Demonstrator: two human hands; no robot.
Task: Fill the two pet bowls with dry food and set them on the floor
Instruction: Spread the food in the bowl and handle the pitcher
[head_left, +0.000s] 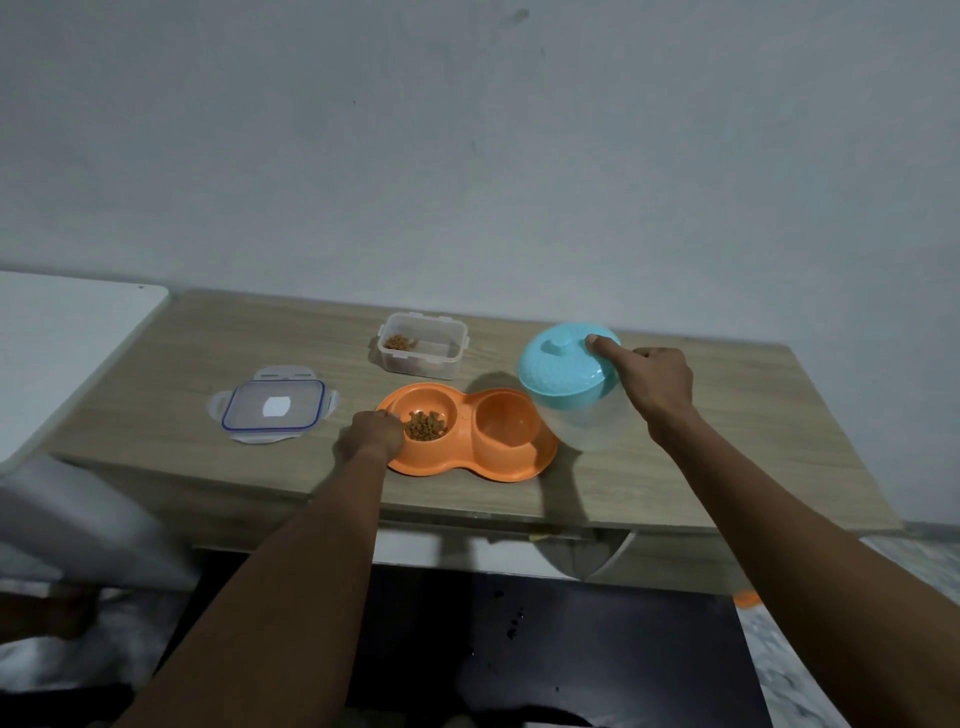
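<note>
The orange double bowl (511, 467) sits flat on the wooden worktop (675, 467), near its front edge. The left cup contains a small heap of dry food (426, 426); the right cup (506, 426) shows its bare orange bottom. The left hand (371, 434) is at the left end of the double bowl, with its fingers (387, 414) curled together at the rim. They appear to grip the rim, though the knuckles hide the contact. The right hand (657, 387) grips a clear jar (582, 423) just right of the double bowl, with the fingers wrapped round the far side and the thumb (595, 342) pressed on the teal lid (563, 369). The jar is tilted, with its lid end leaning toward the viewer and the left. Behind the double bowl stands an open clear box (421, 358) with a little dry food in one corner. The box's flat lid (275, 405), edged in blue, lies on the worktop to the left, well apart from the left hand.
</note>
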